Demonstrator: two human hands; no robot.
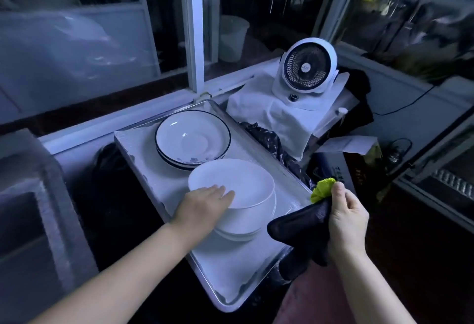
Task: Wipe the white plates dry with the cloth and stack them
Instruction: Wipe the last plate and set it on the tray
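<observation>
A stack of plain white plates (246, 223) sits on a metal tray (143, 159) in front of me. The top white plate (238, 180) is tilted, and my left hand (202, 205) grips its near-left rim, fingers over the edge. To the right of the tray, my right hand (346, 216) is closed on a cloth (305, 231) that is dark on one side and yellow-green on the other; the cloth hangs clear of the plates. Behind the white stack lies a second stack of blue-rimmed plates (192, 139).
A small white fan (307, 67) stands on a white-draped box at the back right. A window frame (192, 28) runs behind the tray. Black plastic wrap (272, 141) lies along the tray's right edge. Dark floor lies to the right.
</observation>
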